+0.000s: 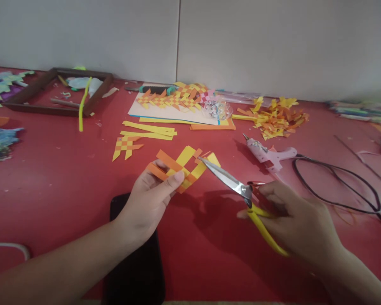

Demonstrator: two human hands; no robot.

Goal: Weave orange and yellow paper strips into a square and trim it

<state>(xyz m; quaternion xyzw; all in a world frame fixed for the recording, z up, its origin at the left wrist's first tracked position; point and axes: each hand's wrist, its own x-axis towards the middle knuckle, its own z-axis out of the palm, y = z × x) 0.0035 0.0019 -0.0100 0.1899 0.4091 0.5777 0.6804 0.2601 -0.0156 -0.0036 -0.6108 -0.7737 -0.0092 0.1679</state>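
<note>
Pinched between the thumb and fingers of my left hand [154,197] is a woven paper fish [186,171] of orange and yellow strips, with loose strip ends sticking out. My right hand [300,224] grips a pair of scissors [230,180] with red and yellow handles. The blade tips are at the fish's upper right strip ends, and the blades look nearly closed. A finished-looking woven fish [125,145] with a small eye lies on the red table beyond my left hand. Yellow paper strips [150,130] rest just behind it.
A pink glue gun [268,153] with a looped black cord [336,207] lies at the right. Paper scraps [277,118] are heaped behind it. A white board [165,112] bears several woven fish. At the back left stands a brown frame [38,109]. A black phone [138,271] lies under my left wrist.
</note>
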